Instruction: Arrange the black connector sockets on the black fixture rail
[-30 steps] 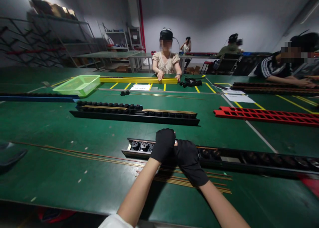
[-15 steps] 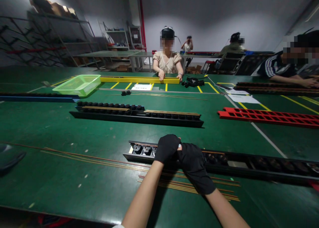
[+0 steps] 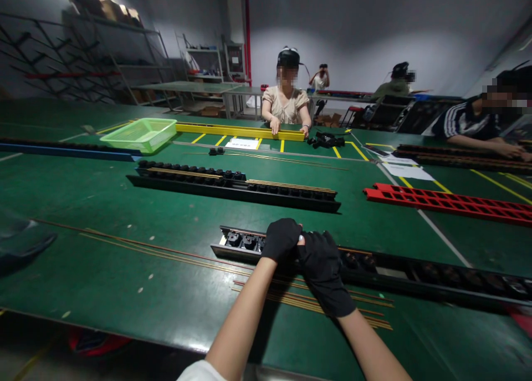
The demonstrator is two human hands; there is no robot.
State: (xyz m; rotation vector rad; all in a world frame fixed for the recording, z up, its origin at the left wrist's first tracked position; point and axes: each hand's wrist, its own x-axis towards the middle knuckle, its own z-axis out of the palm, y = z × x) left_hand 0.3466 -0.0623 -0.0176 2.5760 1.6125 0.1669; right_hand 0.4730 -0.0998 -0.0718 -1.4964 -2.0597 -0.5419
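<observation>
My left hand [image 3: 283, 240] and my right hand [image 3: 322, 264], both in black fingerless gloves, meet over a long black channel [image 3: 239, 253]. Both are closed, thumb tips close together. Their other fingers are bent down out of sight, so what they grip is hidden. Black socket-like modules [image 3: 248, 242] sit in the channel left of my hands, with more to the right. A thin copper-coloured strip [image 3: 357, 252] runs along the channel's far side and passes behind my hands. Several thin brass-coloured rods [image 3: 166, 257] lie on the table in front, partly under my forearms.
Beyond lies another black channel [image 3: 233, 193] with modules and rods. Red slotted rails [image 3: 449, 203] rest on the right, a green basket [image 3: 141, 134] and blue rail [image 3: 75, 150] on the left. Across the green table [image 3: 124, 292], a person [image 3: 286, 103] handles a yellow rail [image 3: 233, 131].
The view has shifted slightly, so most things appear a little further right. My hands stay together at nearly the same spot on the channel.
</observation>
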